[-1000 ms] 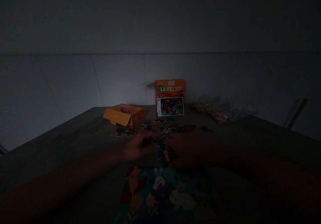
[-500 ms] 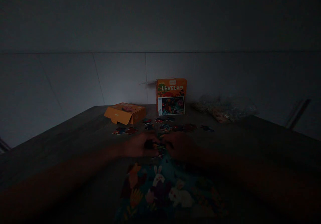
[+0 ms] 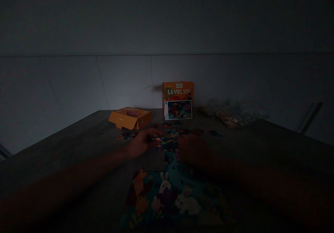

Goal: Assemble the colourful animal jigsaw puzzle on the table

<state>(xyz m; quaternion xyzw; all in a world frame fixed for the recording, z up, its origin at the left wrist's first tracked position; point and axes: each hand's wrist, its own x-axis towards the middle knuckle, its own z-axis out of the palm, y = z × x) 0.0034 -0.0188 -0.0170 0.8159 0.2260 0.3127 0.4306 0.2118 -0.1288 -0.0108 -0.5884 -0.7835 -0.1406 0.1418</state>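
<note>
The light is very dim. My left hand reaches in from the left, fingers stretched out at the far left edge of the joined jigsaw puzzle pieces. It looks open, with no piece clearly in its grasp. Opposite it, my right hand rests at the right side of the same strip; its fingers are too dark to make out. A larger assembled puzzle section lies nearer me, showing white rabbits, flowers and a teal path that runs up into the strip between the hands.
Loose puzzle pieces lie beyond my hands, one more piece to the right. An orange box lies at back left. A picture card leans on an upright orange box. Clear plastic bags sit at back right.
My left hand has drawn back to the left and its fingers have straightened. My right hand has shifted slightly right, so the puzzle strip between them now shows.
</note>
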